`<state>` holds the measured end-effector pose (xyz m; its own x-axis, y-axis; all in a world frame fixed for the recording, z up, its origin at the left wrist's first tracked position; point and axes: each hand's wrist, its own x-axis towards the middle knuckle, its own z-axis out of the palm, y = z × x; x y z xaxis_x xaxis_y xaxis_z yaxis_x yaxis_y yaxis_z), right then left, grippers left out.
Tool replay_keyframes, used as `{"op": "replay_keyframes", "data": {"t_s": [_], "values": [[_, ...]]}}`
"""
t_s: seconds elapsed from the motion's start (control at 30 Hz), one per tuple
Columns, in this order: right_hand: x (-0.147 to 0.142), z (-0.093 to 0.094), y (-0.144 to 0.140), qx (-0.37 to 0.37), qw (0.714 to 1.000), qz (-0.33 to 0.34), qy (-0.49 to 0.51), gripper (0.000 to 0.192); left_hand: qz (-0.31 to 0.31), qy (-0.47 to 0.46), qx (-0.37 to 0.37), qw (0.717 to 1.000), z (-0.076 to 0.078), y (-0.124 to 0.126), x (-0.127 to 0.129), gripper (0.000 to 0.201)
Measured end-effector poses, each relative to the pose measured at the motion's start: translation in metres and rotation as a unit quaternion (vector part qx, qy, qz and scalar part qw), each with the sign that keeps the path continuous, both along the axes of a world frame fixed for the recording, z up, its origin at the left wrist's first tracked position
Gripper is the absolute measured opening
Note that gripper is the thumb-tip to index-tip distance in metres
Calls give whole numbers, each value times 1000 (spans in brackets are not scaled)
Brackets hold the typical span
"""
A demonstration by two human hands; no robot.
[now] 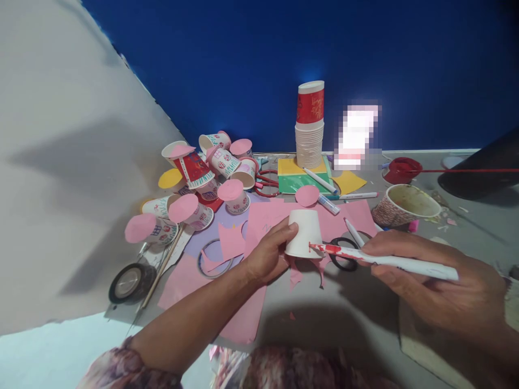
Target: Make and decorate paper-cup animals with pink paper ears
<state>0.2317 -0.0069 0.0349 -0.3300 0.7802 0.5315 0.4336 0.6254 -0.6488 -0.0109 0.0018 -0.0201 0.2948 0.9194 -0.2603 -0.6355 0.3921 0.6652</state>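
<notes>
1. My left hand (270, 254) was wrapped around a plain white paper cup (303, 232), which stood upside down on the pink paper sheets (263, 216) near the middle of the tabletop (365, 308).
2. My right hand (438, 281) was closed around a white brush handle (389, 262), held almost level; its red-smeared tip touched the cup's lower rim on the right side.
3. Black-handled scissors (344, 262) lay just behind the brush tip, partly hidden by it.
4. A pink paper circle (307, 195) lay on the sheets beyond the cup, with white markers (320, 181) near it.
5. A tall stack of paper cups (310, 127), the top one red, stood on yellow and green paper against the blue wall.
6. A heap of decorated cups (211, 167), several capped with pink discs, lay tumbled at the left rear.
7. A patterned bowl (405, 205) sat to the right, with a red pot (401, 170) behind it.
8. A tape roll (132, 281) lay at the left edge beside a thin wooden stick (162, 267).
9. Pink paper scraps lay beneath and around the cup.
</notes>
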Motion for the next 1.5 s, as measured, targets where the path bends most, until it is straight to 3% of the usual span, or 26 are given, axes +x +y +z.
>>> {"op": "replay_keyframes", "data": {"t_s": [0.57, 1.5], "values": [[-1, 2, 5, 39, 999, 32, -10, 15, 3, 7, -6, 1000, 3, 1, 1, 52], [-1, -6, 3, 26, 1000, -14, 2, 19, 10, 0, -27, 1000, 3, 0, 2, 45]]}}
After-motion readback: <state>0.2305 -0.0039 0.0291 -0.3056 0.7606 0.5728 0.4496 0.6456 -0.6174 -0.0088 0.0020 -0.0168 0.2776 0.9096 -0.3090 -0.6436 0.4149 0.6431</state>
